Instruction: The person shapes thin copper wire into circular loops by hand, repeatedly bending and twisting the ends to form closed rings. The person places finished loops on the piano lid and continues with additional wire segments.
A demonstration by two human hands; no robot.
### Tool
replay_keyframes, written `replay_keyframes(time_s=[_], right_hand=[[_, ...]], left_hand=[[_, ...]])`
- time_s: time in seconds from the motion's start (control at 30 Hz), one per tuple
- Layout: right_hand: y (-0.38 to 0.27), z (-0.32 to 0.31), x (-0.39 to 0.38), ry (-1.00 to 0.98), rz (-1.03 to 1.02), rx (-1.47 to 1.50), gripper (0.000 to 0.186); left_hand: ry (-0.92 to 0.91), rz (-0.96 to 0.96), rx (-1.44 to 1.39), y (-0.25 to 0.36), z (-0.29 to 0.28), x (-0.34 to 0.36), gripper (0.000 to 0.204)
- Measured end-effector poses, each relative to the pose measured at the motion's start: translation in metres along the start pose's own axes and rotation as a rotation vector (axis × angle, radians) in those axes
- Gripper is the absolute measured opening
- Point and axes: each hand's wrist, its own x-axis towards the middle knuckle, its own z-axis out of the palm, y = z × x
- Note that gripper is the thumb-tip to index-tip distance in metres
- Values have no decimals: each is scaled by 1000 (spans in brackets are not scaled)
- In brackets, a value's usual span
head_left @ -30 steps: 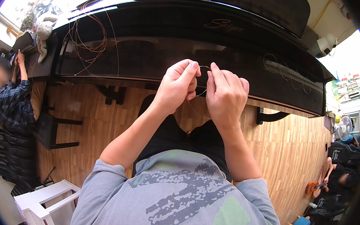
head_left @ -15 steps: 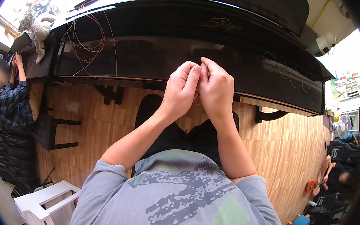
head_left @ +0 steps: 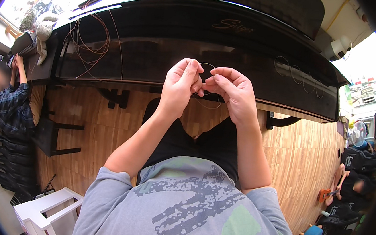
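Pinching wire loop, left hand curled beside right hand.

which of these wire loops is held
The thin metal wire loop between the left hand and right hand; the loose copper-coloured wire coil and silvery wire rings rest on the glossy black piano.

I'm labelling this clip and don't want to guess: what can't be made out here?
All in the head view:
Part of the wire loop in the left hand: hidden by the hand itself.
Its lower strand: too thin to follow against the wooden floor.
Ukulele strings: too small.
White stand base: cut off below.
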Motion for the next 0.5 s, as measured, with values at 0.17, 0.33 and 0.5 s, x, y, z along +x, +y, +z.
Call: replay_keyframes(time_s=[0.17, 0.33, 0.5], right_hand=[[3, -9, 0, -90, 46, 152, 14], [5, -10, -1, -85, 67, 202, 14], [10, -13, -1, -110, 60, 289, 15]], left_hand=[[-11, -220, -163, 8, 0, 0, 25], [-62, -287, -204, 12, -2, -1, 25], [-93, -283, -230, 9, -3, -1, 25]])
